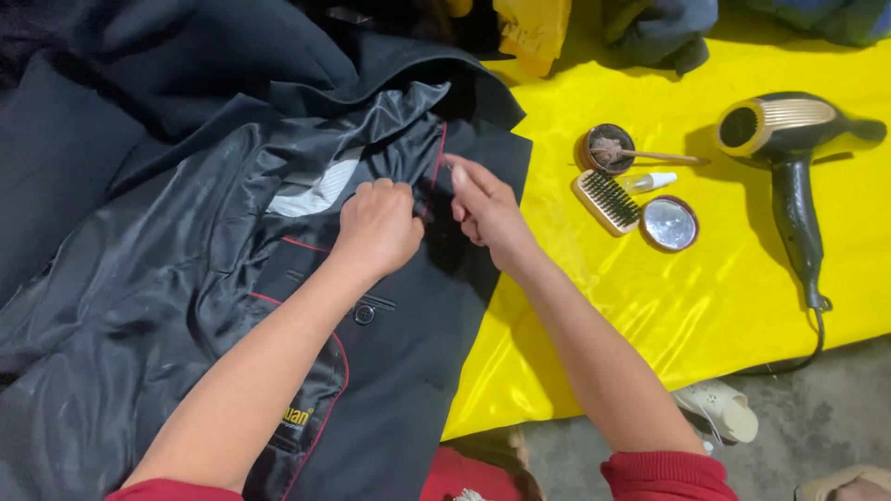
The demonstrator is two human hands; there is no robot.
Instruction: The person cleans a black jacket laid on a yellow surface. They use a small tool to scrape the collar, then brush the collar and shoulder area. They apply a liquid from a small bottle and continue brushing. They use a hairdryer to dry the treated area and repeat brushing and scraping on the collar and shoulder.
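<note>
A dark suit jacket (186,278) lay opened out, shiny lining up, over the left part of a surface spread with a yellow cloth (705,297), its front panel reaching to the cloth's near edge and its collar toward the far edge. Red piping ran along the lining seams, a white label showed near the collar, and a dark button sat on an inner pocket flap below the hands. The left hand (376,227) was curled into a loose fist on the lining, fingers pinching the fabric just beside the red-piped seam. The right hand (487,209) rested close beside it on the jacket's edge, fingers fairly narrow and bent, the forefinger stretched toward the seam; whether it actually gripped cloth I could not tell. Both forearms came up from the near edge out of red sleeves. To the right of the jacket, on bare yellow cloth, lay a small wooden brush (605,200) with its bristles up, an open round tin (605,148) with a stick resting across it, a small clear bottle (648,182), and a round lid (669,224) with a shiny inside. Further toward the right edge lay a black and gold hair dryer (789,158), its cord trailing off the near edge. More dark clothing was heaped along the far edge.
</note>
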